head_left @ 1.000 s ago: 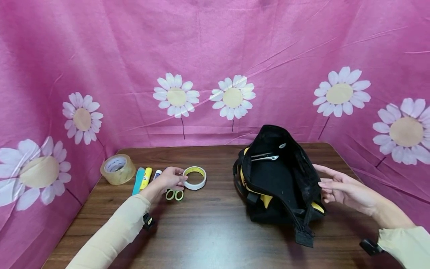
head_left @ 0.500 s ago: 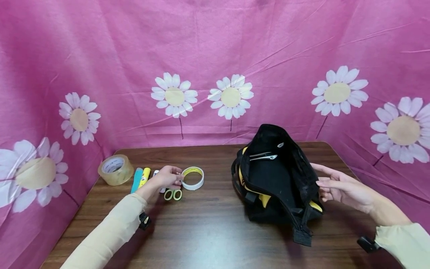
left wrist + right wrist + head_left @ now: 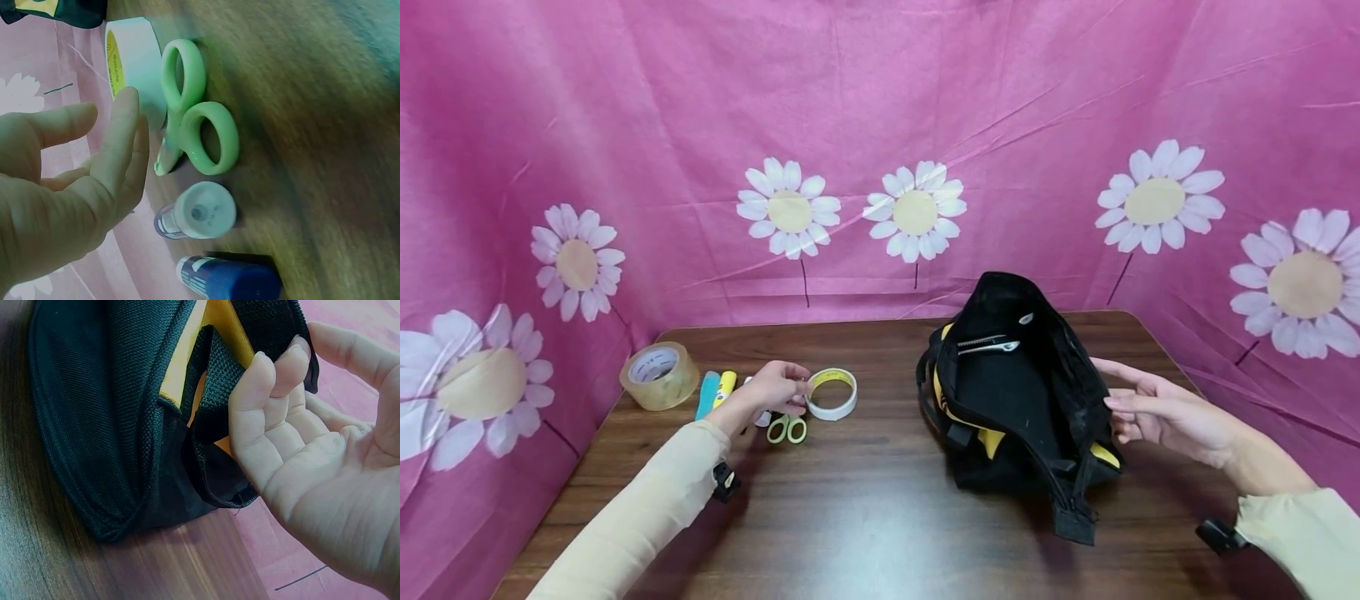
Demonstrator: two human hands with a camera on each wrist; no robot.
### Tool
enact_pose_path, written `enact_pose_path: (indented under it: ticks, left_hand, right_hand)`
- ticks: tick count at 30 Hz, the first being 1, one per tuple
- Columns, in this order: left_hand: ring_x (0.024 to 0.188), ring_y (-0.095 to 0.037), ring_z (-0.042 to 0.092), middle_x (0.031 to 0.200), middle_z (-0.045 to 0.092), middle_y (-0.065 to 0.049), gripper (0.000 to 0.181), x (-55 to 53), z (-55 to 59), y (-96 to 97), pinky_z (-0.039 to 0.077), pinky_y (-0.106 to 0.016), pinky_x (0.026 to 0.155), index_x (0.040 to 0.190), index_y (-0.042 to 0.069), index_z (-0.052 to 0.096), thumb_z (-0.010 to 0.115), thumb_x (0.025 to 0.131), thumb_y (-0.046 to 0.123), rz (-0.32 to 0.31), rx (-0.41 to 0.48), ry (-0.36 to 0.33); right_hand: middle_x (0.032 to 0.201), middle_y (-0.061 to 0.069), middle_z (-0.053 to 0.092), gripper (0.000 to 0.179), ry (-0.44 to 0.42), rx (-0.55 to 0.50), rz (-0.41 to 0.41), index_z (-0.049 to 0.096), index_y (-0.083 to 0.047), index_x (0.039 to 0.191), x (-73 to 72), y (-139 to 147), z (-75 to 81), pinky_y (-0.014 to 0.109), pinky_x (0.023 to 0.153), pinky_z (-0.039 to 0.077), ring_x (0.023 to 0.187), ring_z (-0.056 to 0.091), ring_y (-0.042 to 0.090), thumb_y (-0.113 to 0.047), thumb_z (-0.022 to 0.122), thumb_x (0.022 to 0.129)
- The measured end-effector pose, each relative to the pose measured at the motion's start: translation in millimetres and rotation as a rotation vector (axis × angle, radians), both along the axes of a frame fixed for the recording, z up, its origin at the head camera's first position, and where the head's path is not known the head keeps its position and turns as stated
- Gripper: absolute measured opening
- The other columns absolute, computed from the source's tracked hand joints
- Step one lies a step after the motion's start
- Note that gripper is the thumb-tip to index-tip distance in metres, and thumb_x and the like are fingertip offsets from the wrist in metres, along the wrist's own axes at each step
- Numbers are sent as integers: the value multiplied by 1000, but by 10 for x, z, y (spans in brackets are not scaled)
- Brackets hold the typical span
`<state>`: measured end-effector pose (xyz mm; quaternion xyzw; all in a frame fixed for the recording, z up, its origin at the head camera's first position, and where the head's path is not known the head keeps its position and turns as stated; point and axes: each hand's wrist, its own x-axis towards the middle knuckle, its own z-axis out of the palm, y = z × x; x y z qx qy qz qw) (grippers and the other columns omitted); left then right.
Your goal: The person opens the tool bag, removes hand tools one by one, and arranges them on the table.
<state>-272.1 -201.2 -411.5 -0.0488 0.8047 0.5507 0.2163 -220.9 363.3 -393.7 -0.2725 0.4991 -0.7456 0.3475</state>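
My left hand (image 3: pixel 778 387) is over the left of the table, its fingertips right at the rim of a white tape roll (image 3: pixel 842 412) with a yellow core. Thumb and fingers stand apart with nothing between them in the left wrist view. Just below lie scissors (image 3: pixel 215 159) with light green handles, their blades partly hidden. At the right, my right hand (image 3: pixel 1180 425) holds the edge of a black and yellow bag (image 3: pixel 970 475) between thumb and fingers. The bag's mouth gapes, showing a slim silver-white item (image 3: pixel 996 347) by a zipper inside.
A clear packing tape roll (image 3: pixel 660 377) stands at the far left. Beside it are a teal strip-shaped item (image 3: pixel 707 395) and a yellow stick (image 3: pixel 726 387). A white-capped bottle (image 3: pixel 205 210) and a blue-capped tube (image 3: pixel 240 280) lie near the scissors. Pink flowered cloth (image 3: pixel 850 83) hangs behind the table.
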Motion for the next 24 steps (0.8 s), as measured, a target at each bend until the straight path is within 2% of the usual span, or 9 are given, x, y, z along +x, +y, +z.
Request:
enact_pose_path:
  ticks: [6, 11, 14, 18, 21, 24]
  left_hand:
    - [87, -23, 61, 115, 59, -26, 43, -42, 87, 71, 59, -42, 89, 140, -17, 43, 55, 101, -2, -24, 36, 23]
    - [112, -43, 61, 130, 55, -33, 45, -88, 209, 260, 59, -40, 87, 140, -15, 44, 57, 101, 2, -73, 102, 39]
    - [119, -48, 57, 133, 56, -30, 42, -118, 301, 415, 58, -42, 90, 137, -13, 48, 60, 101, 4, -103, 157, 54]
    - [102, -36, 66, 121, 63, -22, 38, -148, 466, 652, 57, -47, 92, 132, -11, 54, 64, 99, 5, -130, 189, 89]
    - [88, -26, 68, 112, 63, -16, 36, -163, 609, 857, 58, -46, 91, 130, -8, 57, 67, 98, 5, -161, 210, 110]
    - [85, -23, 65, 111, 61, -14, 34, -165, 771, 1083, 56, -48, 93, 128, -5, 59, 68, 98, 6, -204, 248, 115]
  right_hand:
    - [110, 7, 66, 58, -6, -3, -1, 25, -18, 160, -11, -15, -4, 34, 84, 58, 92, 64, 16, 8, 20, 107]
    - [110, 7, 67, 58, -26, 7, -25, 29, -19, 159, 12, -15, -14, 33, 83, 58, 91, 65, 16, 7, 21, 108]
    - [109, 7, 67, 58, -37, 15, -36, 31, -21, 158, 22, -13, -14, 33, 82, 58, 90, 64, 16, 7, 22, 108]
    - [109, 7, 67, 58, -34, 19, -36, 30, -21, 158, 27, -19, -9, 32, 82, 58, 90, 64, 15, 7, 22, 108]
    - [108, 6, 67, 57, -17, 21, -37, 29, -19, 159, 27, -30, -3, 33, 81, 58, 89, 64, 15, 7, 22, 108]
    - [107, 6, 67, 57, -11, 20, -42, 29, -19, 159, 30, -41, 3, 32, 81, 58, 89, 64, 14, 7, 22, 108]
